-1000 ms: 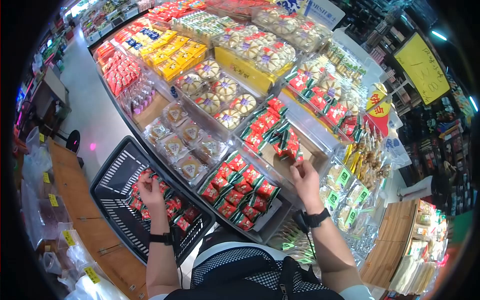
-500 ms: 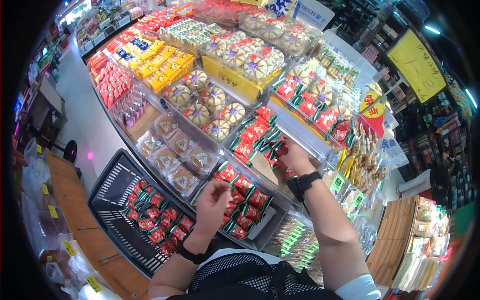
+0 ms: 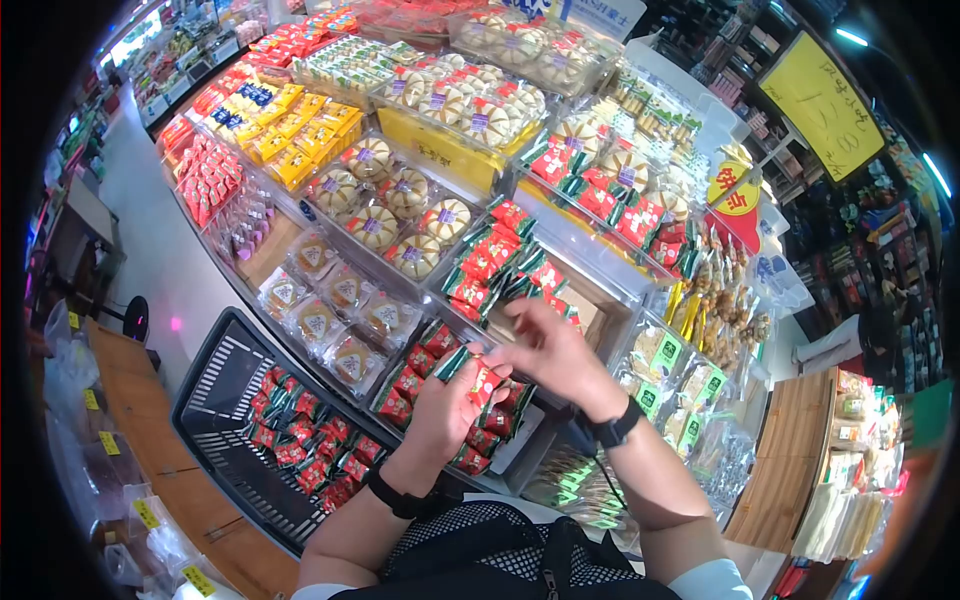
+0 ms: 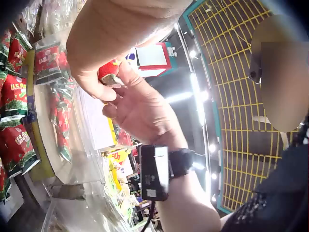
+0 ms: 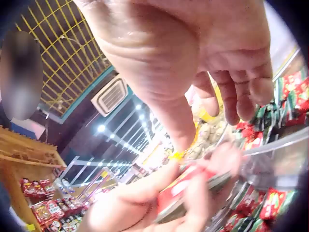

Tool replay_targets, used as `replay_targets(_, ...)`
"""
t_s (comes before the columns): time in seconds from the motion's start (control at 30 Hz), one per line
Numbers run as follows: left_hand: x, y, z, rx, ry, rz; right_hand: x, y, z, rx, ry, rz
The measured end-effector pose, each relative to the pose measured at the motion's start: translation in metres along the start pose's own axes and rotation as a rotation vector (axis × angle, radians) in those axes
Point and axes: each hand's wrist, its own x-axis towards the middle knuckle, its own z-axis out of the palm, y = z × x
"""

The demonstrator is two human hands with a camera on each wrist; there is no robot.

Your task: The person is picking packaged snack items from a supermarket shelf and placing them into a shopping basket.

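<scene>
In the head view my left hand pinches a red and green snack packet over the front bin of like packets. The packet's red face shows between the left fingers in the right wrist view. Beside it is my right hand, its fingers loosely spread and its thumb close to the packet. No packet lies in the right palm. Behind the right hand is a second bin of the same packets, with some bare cardboard showing. More red packets lie in a black shopping basket at the left.
Clear-walled bins of round wrapped cakes, flat wrapped pastries and yellow packets fill the slanted display. A yellow price sign hangs at the right. Wooden cabinets stand left of the basket.
The left hand moved from over the basket to the front bin and now holds a packet. My right hand reached into the rear bin, then came back toward the left hand.
</scene>
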Motion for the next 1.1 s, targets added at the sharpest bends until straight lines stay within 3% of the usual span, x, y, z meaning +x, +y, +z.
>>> replay_targets(0.03, -0.004, 0.004, -0.002, -0.010, 0.021, -0.034, 0.008, 0.013, -0.005, -0.089, 0.125, -0.023)
replay_targets(0.07, -0.007, 0.006, -0.004, -0.007, 0.040, -0.037, 0.017, 0.014, -0.015, -0.220, 0.101, 0.138)
replay_targets(0.13, -0.013, 0.005, -0.011, 0.009, 0.031, -0.033, 0.032, 0.053, -0.020, -0.446, 0.135, 0.223)
replay_targets(0.33, -0.023, 0.008, -0.015, 0.060, -0.045, -0.024, 0.056, 0.092, -0.020, -0.792, -0.047, 0.357)
replay_targets(0.57, -0.026, 0.011, -0.008, 0.112, -0.005, -0.034, 0.054, 0.070, -0.022, -0.746, -0.046, 0.419)
replay_targets(0.63, -0.021, 0.006, -0.018, 0.134, 0.006, -0.008, 0.035, 0.050, -0.024, -0.536, 0.095, 0.175)
replay_targets(0.67, -0.018, 0.005, -0.018, 0.121, 0.011, 0.004, 0.028, 0.042, -0.025, -0.266, 0.032, 0.130)
replay_targets(0.77, -0.019, 0.008, -0.005, 0.039, 0.031, 0.021, -0.006, 0.013, -0.008, -0.094, 0.001, 0.075)
replay_targets(0.93, -0.008, -0.014, -0.018, 0.032, -0.171, 0.033, -0.041, -0.037, 0.025, -0.216, -0.090, -0.039)
replay_targets(1.03, -0.015, -0.006, -0.007, 0.040, 0.033, 0.091, -0.045, -0.045, 0.036, -0.266, -0.072, -0.129)
replay_targets(1.1, -0.023, 0.008, -0.013, 0.191, 0.252, 0.033, -0.039, -0.037, 0.032, -0.122, -0.077, -0.171)
